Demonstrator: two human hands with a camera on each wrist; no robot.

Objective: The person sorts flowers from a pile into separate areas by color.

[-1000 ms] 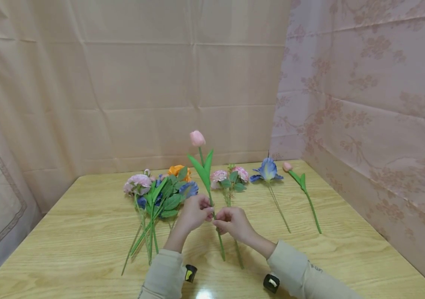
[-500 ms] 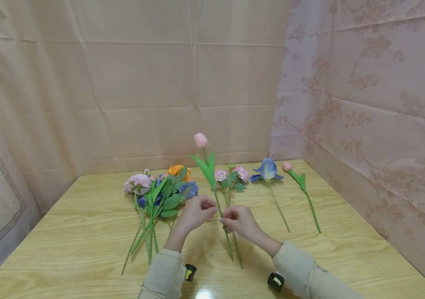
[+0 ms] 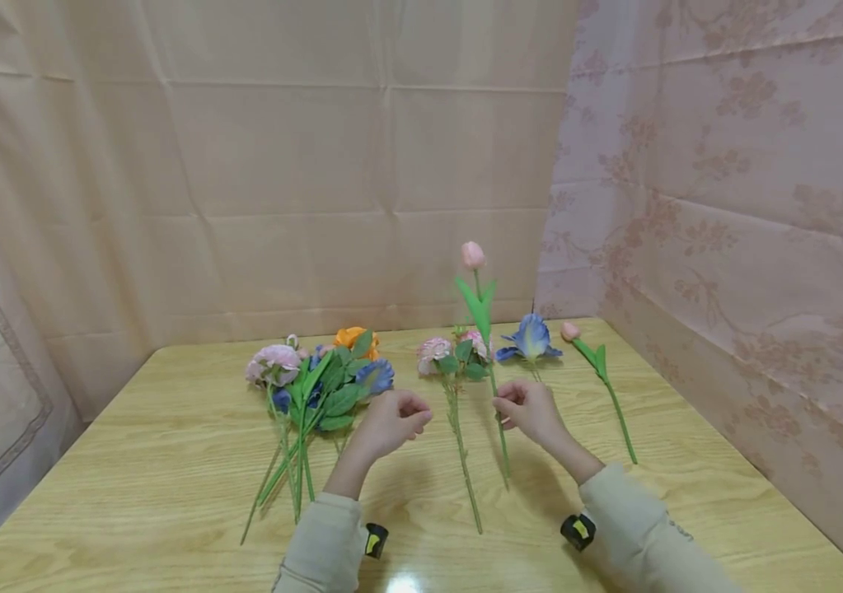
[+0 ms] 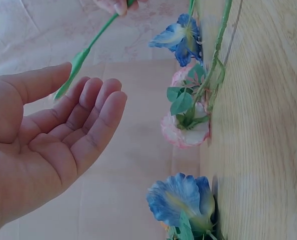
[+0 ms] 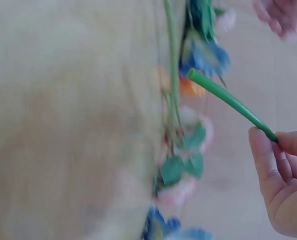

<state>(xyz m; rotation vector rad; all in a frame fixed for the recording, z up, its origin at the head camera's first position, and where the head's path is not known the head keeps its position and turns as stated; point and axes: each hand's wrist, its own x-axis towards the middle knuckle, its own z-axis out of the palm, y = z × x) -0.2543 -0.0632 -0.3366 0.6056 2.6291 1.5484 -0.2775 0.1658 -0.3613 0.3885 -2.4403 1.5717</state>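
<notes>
While my right hand (image 3: 534, 410) pinches the cup-shaped pink, green-stemmed tulip (image 3: 480, 318) above the pale wooden table (image 3: 169, 445), my loosely curved left hand (image 3: 390, 422) hangs apart at nine o'clock. The table's far edge lies toward twelve.

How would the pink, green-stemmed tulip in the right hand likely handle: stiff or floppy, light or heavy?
The pink, green-stemmed tulip is probably fairly stiff, standing without drooping above the grip. It seems light: the right hand just pinches it. Its smooth, round stem might twist.

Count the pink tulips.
2 clearly visible: one pink, green-stemmed tulip pinched by the right hand, another pink tulip lying rightmost on the wooden table; the multicoloured flower pile may hide more.
</notes>
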